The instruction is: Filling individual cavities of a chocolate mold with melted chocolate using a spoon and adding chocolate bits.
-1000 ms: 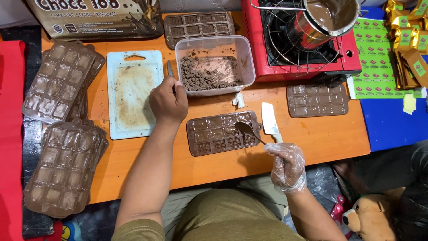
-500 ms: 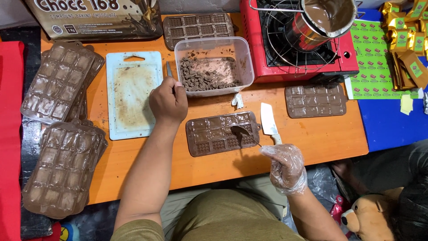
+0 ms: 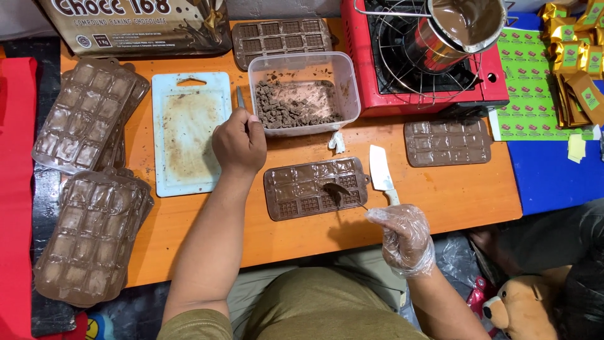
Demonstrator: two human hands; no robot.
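My left hand is closed around a knife whose blade tip shows beside the clear plastic tub of chopped chocolate pieces. My right hand, in a clear plastic glove, holds a spoon with chocolate over the brown silicone mould lying in front of me on the orange table. A white spatula lies just right of the mould, near my gloved hand.
A pale blue cutting board lies left of my left hand. Stacks of brown moulds fill the table's left side. Behind stands a red stove with a pot of melted chocolate; more moulds lie nearby.
My right hand has brought the spoon a little leftward over the mould. My left hand has stayed by the tub.
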